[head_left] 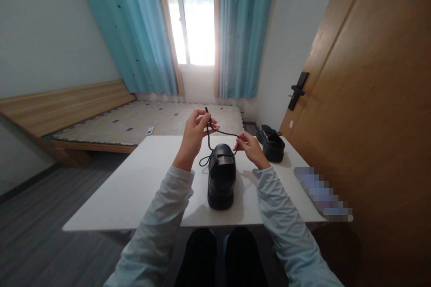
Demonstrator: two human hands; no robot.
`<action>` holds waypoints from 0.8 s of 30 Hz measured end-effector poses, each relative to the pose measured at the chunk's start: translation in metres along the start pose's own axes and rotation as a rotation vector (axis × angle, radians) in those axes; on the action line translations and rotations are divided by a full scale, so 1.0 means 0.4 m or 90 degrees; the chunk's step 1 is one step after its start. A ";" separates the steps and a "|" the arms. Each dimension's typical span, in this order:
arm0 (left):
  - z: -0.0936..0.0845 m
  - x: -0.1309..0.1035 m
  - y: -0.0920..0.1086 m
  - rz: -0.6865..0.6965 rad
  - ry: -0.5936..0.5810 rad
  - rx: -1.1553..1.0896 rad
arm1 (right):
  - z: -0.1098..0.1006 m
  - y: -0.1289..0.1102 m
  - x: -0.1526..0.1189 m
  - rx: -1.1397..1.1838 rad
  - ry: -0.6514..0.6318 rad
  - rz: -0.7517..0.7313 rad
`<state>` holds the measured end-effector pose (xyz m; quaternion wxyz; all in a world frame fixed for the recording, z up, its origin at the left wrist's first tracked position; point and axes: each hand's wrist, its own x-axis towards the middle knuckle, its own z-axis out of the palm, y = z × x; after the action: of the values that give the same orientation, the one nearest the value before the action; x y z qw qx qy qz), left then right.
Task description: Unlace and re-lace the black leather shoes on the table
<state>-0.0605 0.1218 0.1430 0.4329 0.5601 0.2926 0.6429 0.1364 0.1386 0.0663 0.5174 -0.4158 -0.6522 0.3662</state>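
Both left hand (195, 132) and right hand (249, 146) pinch the lace (223, 132) of a shoe (221, 179).

- I see black shoes (221, 184) and a black lace (223, 132).
- I see a white table (134, 193).
- I see blue curtains (134, 31) with dark dots.
- I see a pale mattress (168, 119) with yellow and grey patches.

Black shoes: two, one near shoe (221, 177), one far shoe (272, 144) to the right. White table (134, 188): one. Far: one bed (175, 119), one window (198, 31), two blue curtains (239, 31). Right: one door (373, 98), apparently one pixelated item (319, 193).
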 end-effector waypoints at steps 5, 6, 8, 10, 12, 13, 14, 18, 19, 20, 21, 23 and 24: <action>-0.014 0.014 0.005 0.013 0.021 0.018 | -0.009 -0.018 0.001 0.064 0.068 -0.055; -0.016 0.017 0.007 0.017 0.024 0.023 | -0.011 -0.021 0.002 0.072 0.081 -0.076; -0.019 0.022 0.011 0.031 0.027 0.024 | -0.013 -0.026 0.002 0.081 0.109 -0.115; -0.019 0.030 0.017 0.048 0.026 0.025 | -0.011 -0.030 0.002 0.085 0.129 -0.140; -0.016 0.042 0.027 0.067 0.025 0.034 | -0.003 -0.033 0.000 0.093 0.130 -0.146; -0.013 0.050 0.034 0.078 0.025 0.042 | 0.002 -0.033 -0.002 0.095 0.123 -0.143; -0.010 0.058 0.043 0.090 0.025 0.051 | 0.008 -0.032 -0.004 0.094 0.114 -0.137; 0.017 0.095 0.099 0.137 0.005 0.072 | 0.037 -0.028 -0.015 0.024 0.050 -0.114; 0.027 0.103 0.117 0.143 -0.002 0.074 | 0.045 -0.026 -0.018 -0.009 0.027 -0.114; 0.038 0.110 0.134 0.145 -0.006 0.076 | 0.053 -0.024 -0.020 -0.047 0.003 -0.117; 0.049 0.116 0.150 0.145 -0.006 0.077 | 0.062 -0.022 -0.022 -0.087 -0.018 -0.122; 0.071 0.124 0.178 0.142 -0.017 0.082 | 0.079 -0.016 -0.025 -0.160 -0.048 -0.127; 0.081 0.126 0.189 0.139 -0.027 0.092 | 0.087 -0.012 -0.026 -0.187 -0.052 -0.121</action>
<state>-0.0461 0.1286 0.2383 0.3249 0.6317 0.2660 0.6517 0.1029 0.1257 0.0600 0.4567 -0.4078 -0.7556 0.2330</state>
